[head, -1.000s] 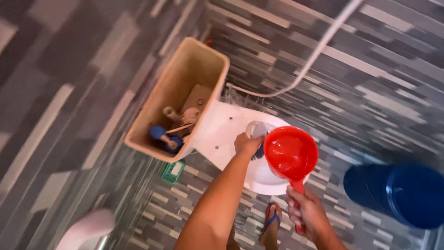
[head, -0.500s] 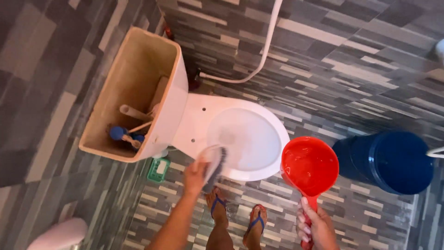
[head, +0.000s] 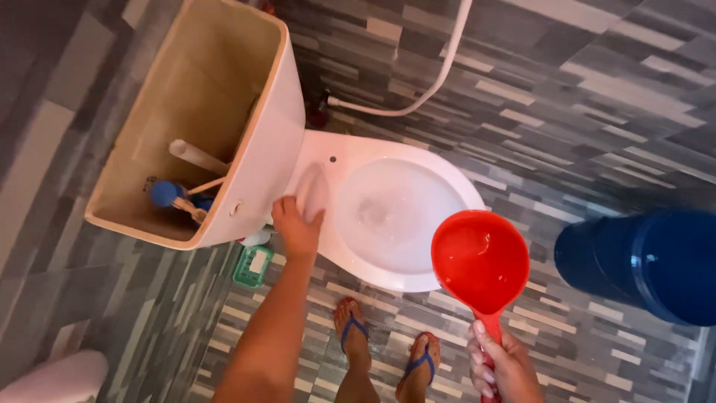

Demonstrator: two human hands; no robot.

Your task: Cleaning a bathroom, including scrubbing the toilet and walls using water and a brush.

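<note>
Red plastic dipper (head: 479,261) hangs over the near rim of the white toilet bowl (head: 418,280), its handle end hidden in the right hand (head: 501,366) — grip closed round it. Left hand (head: 297,227) rests on the bowl's rear deck beside the lidless tank (head: 265,164); whatever blurred pale object it holds cannot be identified. Grey tiled floor (head: 582,142); blue bucket (head: 649,265) cut off at right.

Cistern (head: 201,119) left of bowl (head: 395,216); dipper (head: 477,261) right of bowl, bucket (head: 649,265) farther right.
</note>
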